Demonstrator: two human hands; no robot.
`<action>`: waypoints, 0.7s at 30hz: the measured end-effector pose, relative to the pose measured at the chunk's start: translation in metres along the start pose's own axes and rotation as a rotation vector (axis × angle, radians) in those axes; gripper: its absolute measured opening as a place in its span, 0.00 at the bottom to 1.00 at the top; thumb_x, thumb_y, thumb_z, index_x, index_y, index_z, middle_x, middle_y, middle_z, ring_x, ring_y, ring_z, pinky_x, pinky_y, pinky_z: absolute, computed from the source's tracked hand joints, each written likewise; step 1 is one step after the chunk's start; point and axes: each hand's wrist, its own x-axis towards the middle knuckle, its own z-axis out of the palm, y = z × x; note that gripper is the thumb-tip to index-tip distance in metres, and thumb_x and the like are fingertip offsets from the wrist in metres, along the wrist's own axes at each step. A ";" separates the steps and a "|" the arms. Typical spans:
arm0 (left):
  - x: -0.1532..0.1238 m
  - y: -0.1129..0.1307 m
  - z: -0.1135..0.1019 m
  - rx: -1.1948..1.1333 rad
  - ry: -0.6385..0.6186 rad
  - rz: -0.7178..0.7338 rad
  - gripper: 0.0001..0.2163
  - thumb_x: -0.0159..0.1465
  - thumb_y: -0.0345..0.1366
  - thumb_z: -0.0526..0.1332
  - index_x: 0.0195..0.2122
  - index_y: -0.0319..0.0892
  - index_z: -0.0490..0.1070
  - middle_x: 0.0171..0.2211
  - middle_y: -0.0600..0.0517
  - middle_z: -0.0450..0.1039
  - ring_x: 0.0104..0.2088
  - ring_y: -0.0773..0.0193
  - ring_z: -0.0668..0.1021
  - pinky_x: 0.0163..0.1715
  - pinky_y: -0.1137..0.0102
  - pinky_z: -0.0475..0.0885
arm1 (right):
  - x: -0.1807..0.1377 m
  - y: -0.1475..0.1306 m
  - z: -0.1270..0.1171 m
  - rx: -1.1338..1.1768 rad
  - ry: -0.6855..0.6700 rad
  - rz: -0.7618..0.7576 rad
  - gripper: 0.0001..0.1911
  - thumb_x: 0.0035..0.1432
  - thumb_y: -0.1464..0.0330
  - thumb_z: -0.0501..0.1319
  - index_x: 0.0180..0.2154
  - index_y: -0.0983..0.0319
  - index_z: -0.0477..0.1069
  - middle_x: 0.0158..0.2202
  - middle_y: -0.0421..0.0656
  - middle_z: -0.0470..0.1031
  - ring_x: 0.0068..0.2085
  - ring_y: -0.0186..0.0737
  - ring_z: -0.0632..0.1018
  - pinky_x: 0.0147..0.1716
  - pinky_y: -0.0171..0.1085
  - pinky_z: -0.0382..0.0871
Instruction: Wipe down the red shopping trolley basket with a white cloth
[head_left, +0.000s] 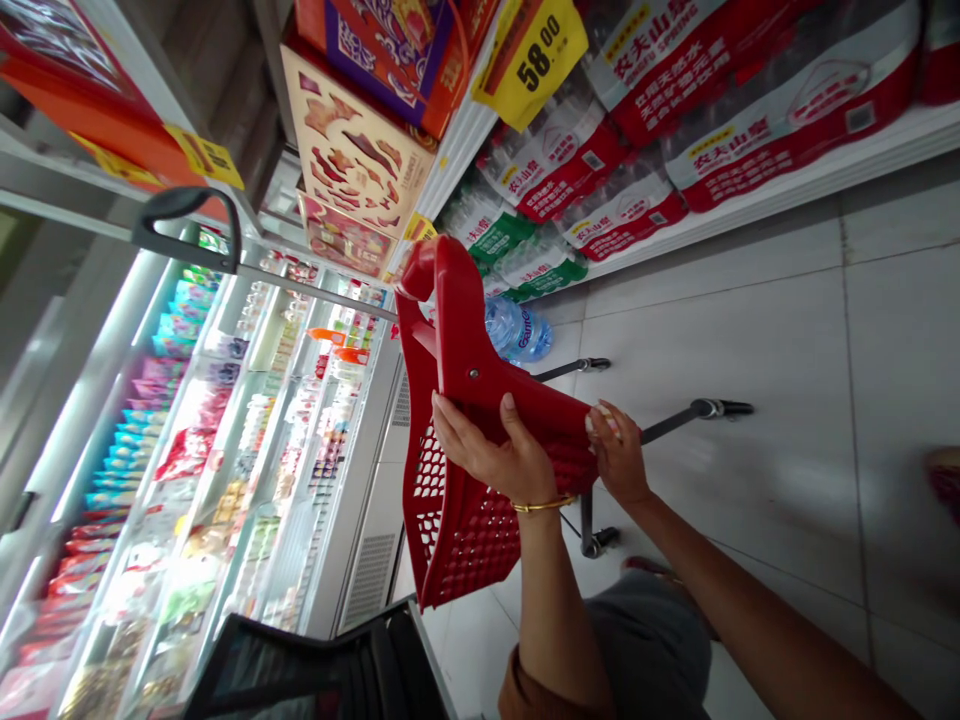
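A red plastic shopping basket [457, 470] with a perforated wall and a folded handle is tipped on its side in front of me. My left hand [491, 450], with a gold bangle on the wrist, is closed over the basket's rim, thumb on the solid red band. My right hand [619, 455] grips the basket's far edge with curled fingers. A clear water bottle with a blue label [519, 330] shows just past the basket. Black metal bars with rubber ends [716, 408] stick out from behind the basket.
An open chilled display case [187, 470] full of packaged goods runs along the left. Shrink-wrapped packs of bottled water [637, 190] and gift boxes [352, 150] fill the shelves above, with a yellow price tag [536, 55]. A black basket [300, 670] is at the bottom. White floor tiles [825, 350] lie to the right.
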 end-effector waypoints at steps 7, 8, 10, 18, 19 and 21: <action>-0.002 0.000 0.000 0.006 -0.017 -0.018 0.31 0.66 0.46 0.60 0.67 0.40 0.55 0.64 0.36 0.62 0.65 0.49 0.64 0.64 0.53 0.59 | 0.017 -0.016 -0.001 0.091 0.031 -0.039 0.29 0.67 0.74 0.52 0.66 0.51 0.54 0.62 0.50 0.66 0.62 0.49 0.69 0.59 0.55 0.69; -0.002 0.000 0.000 0.010 -0.020 -0.023 0.31 0.66 0.46 0.59 0.67 0.41 0.54 0.64 0.36 0.61 0.65 0.49 0.64 0.64 0.53 0.59 | 0.023 -0.021 0.000 0.114 0.043 -0.059 0.29 0.66 0.74 0.53 0.66 0.50 0.54 0.62 0.48 0.66 0.62 0.49 0.70 0.60 0.55 0.68; -0.002 0.001 -0.001 0.007 -0.015 -0.017 0.31 0.66 0.46 0.59 0.67 0.42 0.54 0.64 0.37 0.62 0.65 0.49 0.64 0.64 0.52 0.59 | 0.037 -0.032 0.001 0.132 0.066 -0.095 0.30 0.65 0.75 0.55 0.65 0.49 0.55 0.63 0.47 0.66 0.62 0.49 0.70 0.59 0.54 0.69; -0.002 0.001 -0.002 -0.068 0.002 0.000 0.26 0.68 0.39 0.57 0.67 0.43 0.56 0.63 0.38 0.64 0.64 0.51 0.65 0.64 0.53 0.60 | 0.090 -0.066 -0.003 0.171 0.028 -0.263 0.28 0.65 0.72 0.58 0.64 0.50 0.57 0.61 0.48 0.68 0.65 0.50 0.65 0.58 0.53 0.72; -0.002 0.001 -0.002 -0.075 0.008 -0.002 0.25 0.69 0.39 0.56 0.67 0.43 0.57 0.63 0.38 0.64 0.64 0.51 0.66 0.64 0.54 0.60 | 0.097 -0.069 -0.003 0.180 0.036 -0.291 0.27 0.66 0.71 0.57 0.64 0.51 0.57 0.61 0.48 0.68 0.66 0.49 0.64 0.58 0.52 0.72; -0.002 0.000 -0.001 -0.092 0.019 -0.011 0.24 0.69 0.37 0.55 0.66 0.42 0.58 0.62 0.38 0.65 0.64 0.52 0.66 0.64 0.55 0.60 | 0.110 -0.073 -0.002 0.185 0.048 -0.345 0.26 0.66 0.71 0.57 0.63 0.51 0.58 0.61 0.48 0.68 0.67 0.49 0.62 0.58 0.51 0.72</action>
